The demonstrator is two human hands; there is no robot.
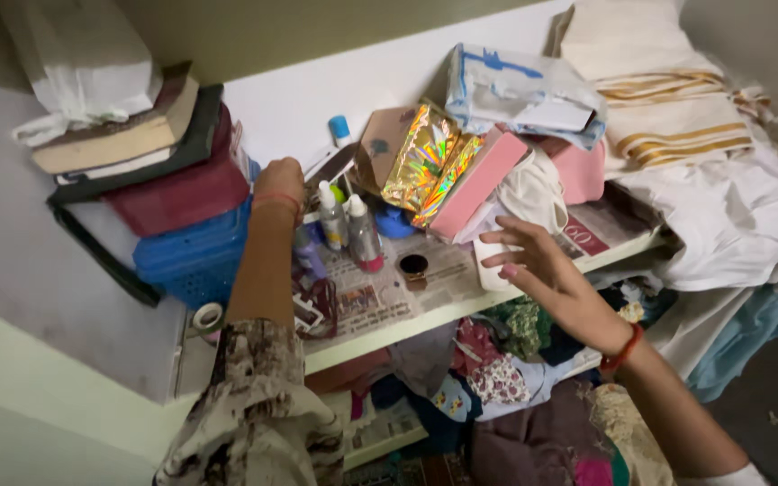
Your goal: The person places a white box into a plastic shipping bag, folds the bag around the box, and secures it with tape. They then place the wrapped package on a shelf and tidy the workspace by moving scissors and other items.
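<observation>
A person's left hand (pixel 279 178) is reaching, fingers curled and hidden, behind small bottles (pixel 349 229) on a cluttered shelf (pixel 461 301), while the right hand (pixel 533 265) is hovering spread near a white cloth (pixel 533 191), seemingly for balance.

We find bare newspaper (pixel 380 301) on the shelf (pixel 425 317) between our left hand (pixel 279 184) and right hand (pixel 533 265), broken only by a small dark jar (pixel 414 265); bottles (pixel 348 229) and a pink box (pixel 479 184) crowd behind, a blue basket (pixel 193 256) blocks the left
</observation>
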